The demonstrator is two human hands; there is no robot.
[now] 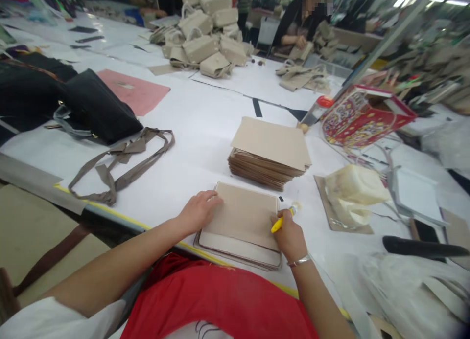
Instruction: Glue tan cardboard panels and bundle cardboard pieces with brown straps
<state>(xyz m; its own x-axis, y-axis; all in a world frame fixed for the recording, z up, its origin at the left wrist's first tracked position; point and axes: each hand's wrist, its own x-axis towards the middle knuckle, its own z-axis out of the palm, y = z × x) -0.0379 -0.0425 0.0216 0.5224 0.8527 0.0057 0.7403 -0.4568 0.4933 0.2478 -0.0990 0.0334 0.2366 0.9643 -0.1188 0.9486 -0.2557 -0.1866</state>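
A beige rectangular panel (242, 214) lies on top of a low pile of similar sheets (238, 251) at the table's front edge. A pale strip of the sheet below shows along its near side. My left hand (200, 212) has its fingers curled at the panel's left edge, gripping it. Wrapped in my right hand (290, 236) is a small brush with a yellow handle (278, 225), its bristles pointing away to the right. Some right fingers also touch the panel's right edge. Just behind stands a taller stack of beige panels (270, 146).
To the right are a cut-open plastic container (356, 185) on a board, a red patterned bag (367, 116) and a red-capped jar (317, 109). Brown straps (137, 175) and a black handbag (99, 106) lie left. Beige bags (205, 35) are heaped behind; a person (301, 28) sits beyond.
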